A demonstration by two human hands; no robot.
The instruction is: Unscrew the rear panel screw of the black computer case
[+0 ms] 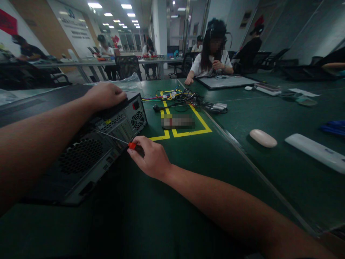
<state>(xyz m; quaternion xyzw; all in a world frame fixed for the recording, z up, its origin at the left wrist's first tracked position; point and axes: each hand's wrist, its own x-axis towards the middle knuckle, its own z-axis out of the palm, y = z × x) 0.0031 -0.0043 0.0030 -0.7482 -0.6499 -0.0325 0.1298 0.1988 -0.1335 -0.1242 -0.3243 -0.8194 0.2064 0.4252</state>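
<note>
A black desktop computer case point(88, 151) lies on its side on the green table mat point(188, 169), its rear panel with fan grille facing me. My left hand point(106, 95) rests on the case's top edge, fingers curled over it. My right hand point(149, 156) is closed round a screwdriver point(126, 143) with a red-orange handle. Its thin metal shaft points left against the case's rear panel.
A tangle of cables point(183, 99) lies inside yellow floor-tape markings. A white mouse point(263, 138) and a white keyboard point(315, 153) sit to the right. A person point(212, 54) works at a flat panel across the table; others sit at far tables.
</note>
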